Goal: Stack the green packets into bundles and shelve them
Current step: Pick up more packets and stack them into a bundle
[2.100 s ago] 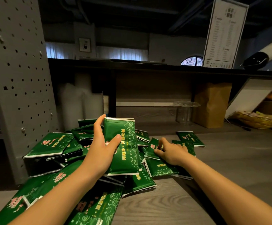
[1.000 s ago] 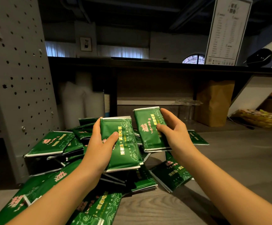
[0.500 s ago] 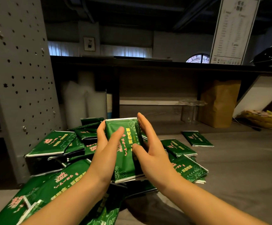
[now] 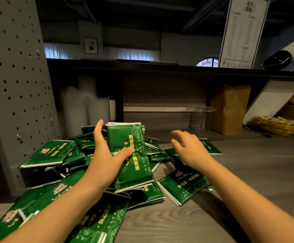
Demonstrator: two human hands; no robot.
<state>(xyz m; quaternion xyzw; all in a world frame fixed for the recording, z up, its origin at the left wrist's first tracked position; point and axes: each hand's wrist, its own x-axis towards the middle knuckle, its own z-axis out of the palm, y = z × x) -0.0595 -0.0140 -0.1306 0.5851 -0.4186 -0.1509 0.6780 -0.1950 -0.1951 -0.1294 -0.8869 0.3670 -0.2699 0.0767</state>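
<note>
My left hand (image 4: 106, 155) grips a bundle of green packets (image 4: 134, 165), held upright above the pile, thumb across its front. Several loose green packets (image 4: 49, 153) lie heaped on the wooden counter (image 4: 248, 172) below and to the left. My right hand (image 4: 190, 148) hovers to the right of the bundle with fingers spread and relaxed, holding nothing, above a flat packet (image 4: 185, 185). Another packet (image 4: 211, 146) lies beyond the right hand. The shelf opening (image 4: 160, 95) is behind the pile.
A grey perforated panel (image 4: 16, 85) stands at the left. On the shelf are white stacked cups (image 4: 83, 109), a clear plastic container (image 4: 199, 118), a brown paper bag (image 4: 228, 109) and a basket (image 4: 281, 125). A menu card (image 4: 242, 32) stands on the upper ledge.
My right hand picked up a packet, added it to the bundle in my left hand, then let go and moved away to the right. The left hand kept holding the bundle.
</note>
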